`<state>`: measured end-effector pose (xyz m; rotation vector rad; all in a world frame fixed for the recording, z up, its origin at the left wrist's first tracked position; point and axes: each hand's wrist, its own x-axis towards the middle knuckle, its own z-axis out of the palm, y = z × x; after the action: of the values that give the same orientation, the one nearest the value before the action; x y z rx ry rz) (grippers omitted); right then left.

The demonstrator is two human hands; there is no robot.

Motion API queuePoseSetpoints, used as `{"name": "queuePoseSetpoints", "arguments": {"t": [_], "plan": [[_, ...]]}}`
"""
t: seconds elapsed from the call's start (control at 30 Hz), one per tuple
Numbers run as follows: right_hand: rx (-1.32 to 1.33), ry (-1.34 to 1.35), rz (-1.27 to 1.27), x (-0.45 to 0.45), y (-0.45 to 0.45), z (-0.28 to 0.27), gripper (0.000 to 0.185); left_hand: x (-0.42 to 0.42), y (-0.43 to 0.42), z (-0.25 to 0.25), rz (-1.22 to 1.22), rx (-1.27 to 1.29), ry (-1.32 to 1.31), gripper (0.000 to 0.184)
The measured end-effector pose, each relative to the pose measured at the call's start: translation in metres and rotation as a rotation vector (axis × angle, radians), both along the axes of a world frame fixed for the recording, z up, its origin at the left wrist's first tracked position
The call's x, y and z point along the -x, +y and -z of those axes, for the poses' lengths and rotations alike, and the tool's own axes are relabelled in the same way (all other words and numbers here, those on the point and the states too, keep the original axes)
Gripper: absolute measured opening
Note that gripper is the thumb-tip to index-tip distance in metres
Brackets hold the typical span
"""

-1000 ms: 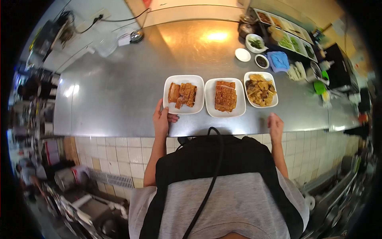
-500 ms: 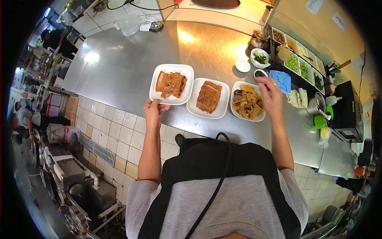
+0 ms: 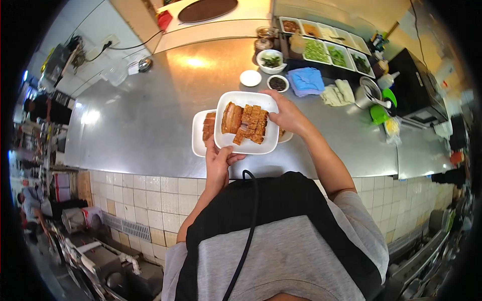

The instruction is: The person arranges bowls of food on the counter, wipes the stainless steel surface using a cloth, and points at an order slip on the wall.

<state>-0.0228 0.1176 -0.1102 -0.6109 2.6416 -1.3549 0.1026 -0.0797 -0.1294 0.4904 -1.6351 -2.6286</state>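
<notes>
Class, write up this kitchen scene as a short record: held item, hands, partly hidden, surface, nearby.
Held item: white dish of sliced browned meat
Left hand: at its lower left edge
Right hand: at its upper right corner
Partly hidden: another white dish, left
Surface: metal counter
Nearby: blue cloth, bowl of greens

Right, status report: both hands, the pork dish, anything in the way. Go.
Left hand on near rim, right hand on right rim. White dish of sliced pork held between them. Second pork dish part-hidden by it, left side.
</notes>
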Motion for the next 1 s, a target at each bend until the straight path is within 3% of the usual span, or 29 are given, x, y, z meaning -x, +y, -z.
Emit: {"name": "queuePoseSetpoints", "arguments": {"t": [0.23,0.33,0.37,0.47,0.57,0.67,0.8,0.9,1.0], "plan": [[-0.029,0.17,0.248,-0.006,0.055,0.005,0.021,0.02,0.028,-0.003,0.231,0.012,-0.023,0.045],[0.138,0.139,0.44,0.004,0.08,0.006,0.02,0.032,0.03,-0.006,0.307,0.013,-0.048,0.041],[0.246,-0.081,0.58,0.005,0.086,-0.015,0.024,0.036,0.029,-0.005,0.327,0.016,-0.057,0.041],[-0.078,0.036,0.669,0.049,0.137,0.017,0.023,0.048,0.028,-0.006,0.359,0.046,-0.056,0.04],[-0.4,0.017,0.694,0.07,0.148,0.024,0.018,0.063,0.027,-0.01,0.377,0.076,-0.024,0.04],[-0.292,0.392,0.579,0.091,0.146,0.059,0.013,0.077,0.03,-0.013,0.39,0.062,-0.021,0.039],[-0.353,0.405,0.383,0.109,0.144,0.073,0.016,0.097,0.034,-0.015,0.433,0.093,-0.041,0.038],[-0.253,0.373,0.495,0.128,0.152,0.057,0.015,0.11,0.041,-0.011,0.44,0.098,-0.042,0.037],[-0.049,0.274,0.436,0.125,0.153,0.029,0.016,0.123,0.05,-0.006,0.409,0.097,-0.022,0.038]]}}
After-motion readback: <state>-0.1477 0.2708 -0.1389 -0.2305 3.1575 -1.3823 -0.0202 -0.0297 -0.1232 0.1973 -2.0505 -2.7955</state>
